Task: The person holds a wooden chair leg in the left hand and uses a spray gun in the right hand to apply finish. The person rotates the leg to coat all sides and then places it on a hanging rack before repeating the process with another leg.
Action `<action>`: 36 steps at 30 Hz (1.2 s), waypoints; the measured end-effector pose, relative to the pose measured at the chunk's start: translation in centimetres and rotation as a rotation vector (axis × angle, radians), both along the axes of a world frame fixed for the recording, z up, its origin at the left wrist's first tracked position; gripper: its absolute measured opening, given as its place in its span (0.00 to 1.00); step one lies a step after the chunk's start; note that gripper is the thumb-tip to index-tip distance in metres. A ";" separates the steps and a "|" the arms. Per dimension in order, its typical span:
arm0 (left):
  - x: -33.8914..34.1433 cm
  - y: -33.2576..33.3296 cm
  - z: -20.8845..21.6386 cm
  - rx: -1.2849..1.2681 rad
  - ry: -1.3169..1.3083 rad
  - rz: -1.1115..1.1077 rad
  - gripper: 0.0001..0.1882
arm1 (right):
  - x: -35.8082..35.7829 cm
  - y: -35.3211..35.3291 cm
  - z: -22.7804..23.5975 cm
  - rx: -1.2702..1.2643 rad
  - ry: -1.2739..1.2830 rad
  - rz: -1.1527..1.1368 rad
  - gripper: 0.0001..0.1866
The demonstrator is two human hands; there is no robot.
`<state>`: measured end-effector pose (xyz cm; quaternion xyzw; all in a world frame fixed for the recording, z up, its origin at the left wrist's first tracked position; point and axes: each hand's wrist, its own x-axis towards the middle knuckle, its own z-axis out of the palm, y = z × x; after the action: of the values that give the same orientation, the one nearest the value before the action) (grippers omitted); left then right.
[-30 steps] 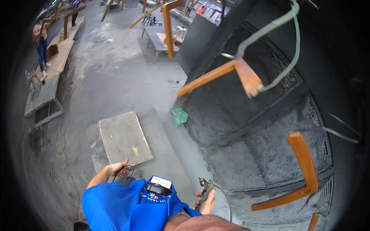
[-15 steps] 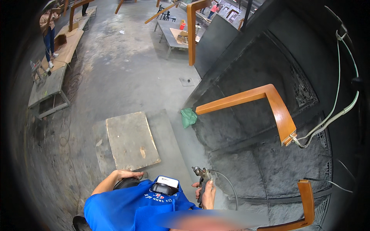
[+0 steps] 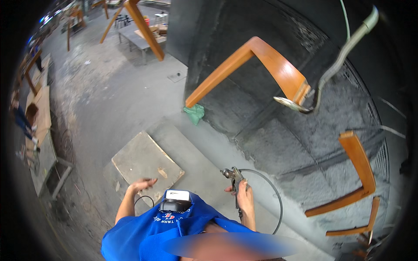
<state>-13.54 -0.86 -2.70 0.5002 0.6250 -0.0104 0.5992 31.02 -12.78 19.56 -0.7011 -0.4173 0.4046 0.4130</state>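
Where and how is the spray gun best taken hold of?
The spray gun is probably best gripped by its handle, from the person's right: the nozzle faces left, the slim handle extends below it, and the hose bows out wide, leaving room inside its curve.

From the left head-worn fisheye I look steeply down, the blue cloth shirt [image 3: 148, 230], bare left hand [image 3: 140, 186] and bare right hand [image 3: 245, 198] close below. Farther up, my view crosses stained grey floor [image 3: 109, 95] to a distant grey table [image 3: 130, 32].
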 end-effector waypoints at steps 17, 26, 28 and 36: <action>25.5 29.0 23.9 1.009 -0.487 -0.114 0.57 | -3.1 -2.9 2.1 0.269 0.238 -0.272 0.49; 23.3 11.7 23.3 1.145 -0.375 0.417 0.35 | 0.8 -8.4 4.7 0.372 0.139 -0.292 0.55; 21.6 8.6 23.7 1.058 -0.553 0.391 0.40 | 2.5 -9.4 5.5 0.453 0.126 -0.290 0.56; 22.3 -1.9 29.1 0.814 -0.756 0.425 0.28 | 6.5 -12.9 8.5 0.919 0.264 -0.090 0.54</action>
<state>8.80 -2.74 26.45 0.5227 0.4087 0.5289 0.5293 37.56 -25.66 28.10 -0.4061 -0.4662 0.2454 0.7467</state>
